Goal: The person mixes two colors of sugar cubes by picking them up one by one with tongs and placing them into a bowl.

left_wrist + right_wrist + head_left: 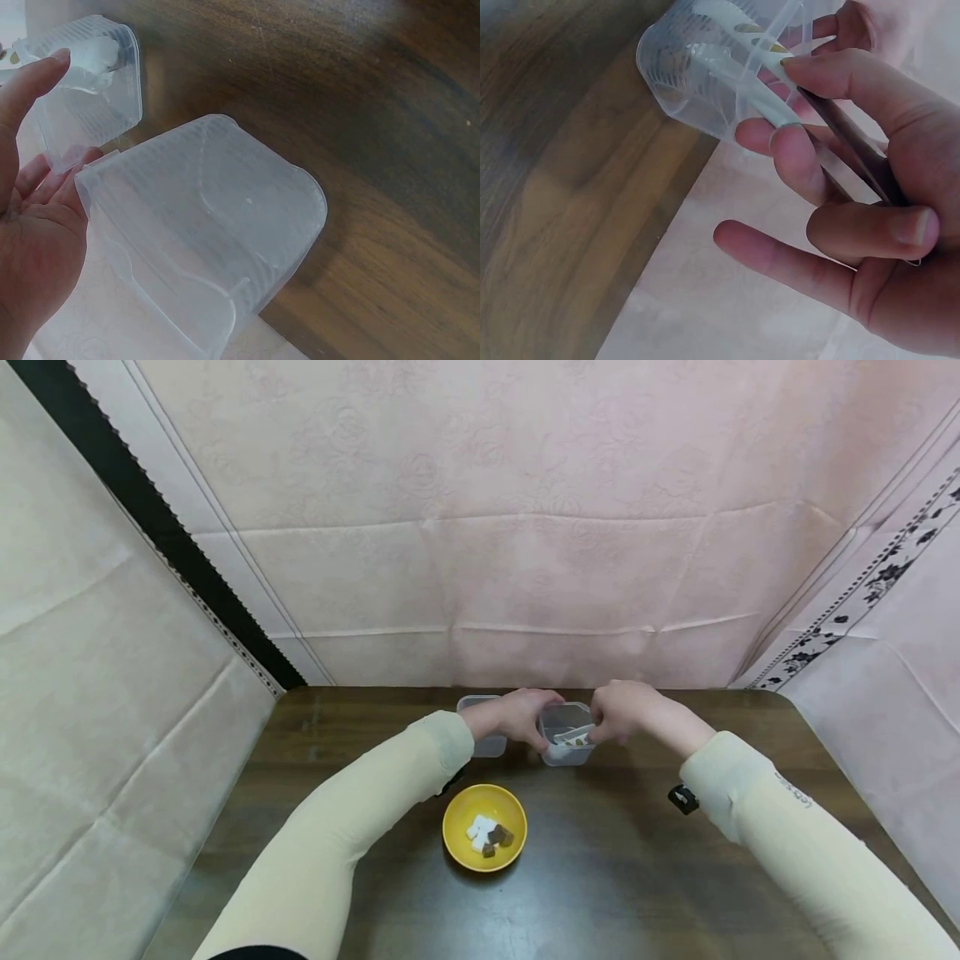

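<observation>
In the head view my left hand [521, 714] grips the near-right clear plastic container [567, 754] at its left side, thumb and fingers spread about its wall. My right hand [624, 710] holds tongs [840, 139] with dark handles and white tips, pinched between thumb and fingers. The white tips reach inside that container, as the right wrist view shows. Something white lies at its bottom, partly hidden by the tips. A second clear plastic container [202, 217] stands just left of it, partly behind my left wrist in the head view.
Nearer to me on the dark wooden table [600, 860] stands a yellow bowl [452, 835]. White cubes [483, 828] and a few brown cubes [498, 835] lie in it. A pale cloth [487, 577] hangs along the table's far edge, with more cloth at both sides.
</observation>
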Demonstrator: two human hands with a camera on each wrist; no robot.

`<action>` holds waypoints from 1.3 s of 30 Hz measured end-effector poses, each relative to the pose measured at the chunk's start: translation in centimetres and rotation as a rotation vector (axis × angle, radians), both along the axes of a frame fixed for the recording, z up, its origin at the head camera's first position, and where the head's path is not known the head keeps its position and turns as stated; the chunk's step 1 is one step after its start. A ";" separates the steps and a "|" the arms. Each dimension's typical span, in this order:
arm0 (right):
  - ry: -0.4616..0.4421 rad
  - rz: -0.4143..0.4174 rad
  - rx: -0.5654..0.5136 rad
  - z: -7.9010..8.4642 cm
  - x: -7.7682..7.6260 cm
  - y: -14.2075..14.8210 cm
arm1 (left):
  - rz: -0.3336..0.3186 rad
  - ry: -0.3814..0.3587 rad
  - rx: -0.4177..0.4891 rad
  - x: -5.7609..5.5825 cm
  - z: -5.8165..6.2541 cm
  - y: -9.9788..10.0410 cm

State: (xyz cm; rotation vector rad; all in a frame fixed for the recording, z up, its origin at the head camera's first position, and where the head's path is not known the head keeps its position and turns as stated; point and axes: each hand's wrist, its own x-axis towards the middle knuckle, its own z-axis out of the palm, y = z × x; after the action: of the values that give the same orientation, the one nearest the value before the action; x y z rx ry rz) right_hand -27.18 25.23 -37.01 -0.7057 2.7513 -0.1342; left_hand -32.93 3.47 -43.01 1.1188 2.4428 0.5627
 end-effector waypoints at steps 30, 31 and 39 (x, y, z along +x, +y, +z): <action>0.137 0.008 0.099 0.3 0.1 -1.0 | 0.033 -0.041 0.011 0.2 0.1 0.0; 0.139 0.008 0.089 0.4 0.1 -0.9 | 0.033 -0.038 0.008 0.2 0.1 0.0; 0.122 0.021 0.005 1.4 0.7 0.0 | 0.029 -0.025 0.007 0.3 0.2 -0.2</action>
State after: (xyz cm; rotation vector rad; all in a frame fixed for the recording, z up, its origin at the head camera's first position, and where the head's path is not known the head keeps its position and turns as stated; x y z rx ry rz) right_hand -26.52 25.24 -35.59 -0.7647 2.8578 -0.0827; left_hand -32.66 3.30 -42.81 1.0738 2.4411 0.5915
